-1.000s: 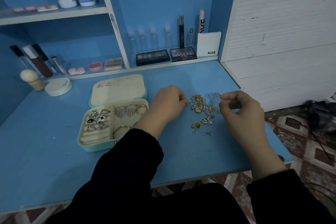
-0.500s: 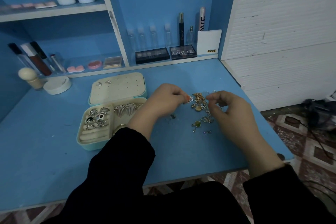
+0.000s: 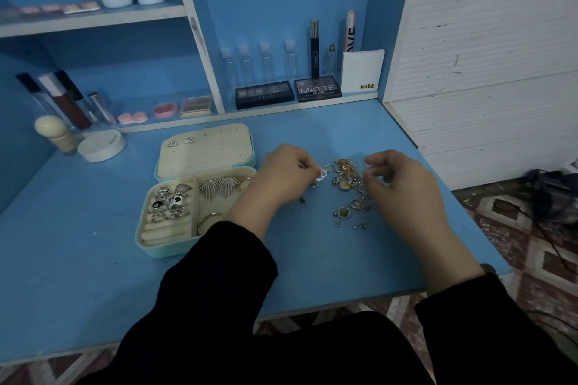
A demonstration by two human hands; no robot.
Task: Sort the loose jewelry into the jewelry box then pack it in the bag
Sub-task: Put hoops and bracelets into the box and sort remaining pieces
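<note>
- My left hand (image 3: 281, 176) is curled, thumb and forefinger pinching a small silver piece (image 3: 321, 174) at the left edge of the pile.
- My right hand (image 3: 398, 186) hovers at the pile's right side with its fingers bent in towards the thumb. I cannot tell whether a thin chain is caught between them or nothing at all.
- Between both hands lies the loose jewelry (image 3: 347, 178), a tangle of gold chain and silver charms on the blue table (image 3: 93, 275).
- A green-stoned pendant (image 3: 344, 212) sits at the near end of that tangle, with a few tiny bits just beside it.
- The jewelry box (image 3: 147, 247) stands open to the left of my left wrist, its teal wall towards me.
- Its left compartment holds rings (image 3: 169, 200) pushed into the rolls. The right one holds two fan-shaped silver earrings (image 3: 215, 186) and a gold bangle (image 3: 209, 219), partly hidden by my sleeve.
- The opened lid (image 3: 219, 153) lies flat behind the box, with two small heart studs (image 3: 179, 142) pinned in its far left corner.
- A round white pot (image 3: 101, 145) sits further left, near the back wall.
- Along the back ledge are two dark palettes (image 3: 264, 94) and a white card marked NUDE (image 3: 362, 72).
</note>
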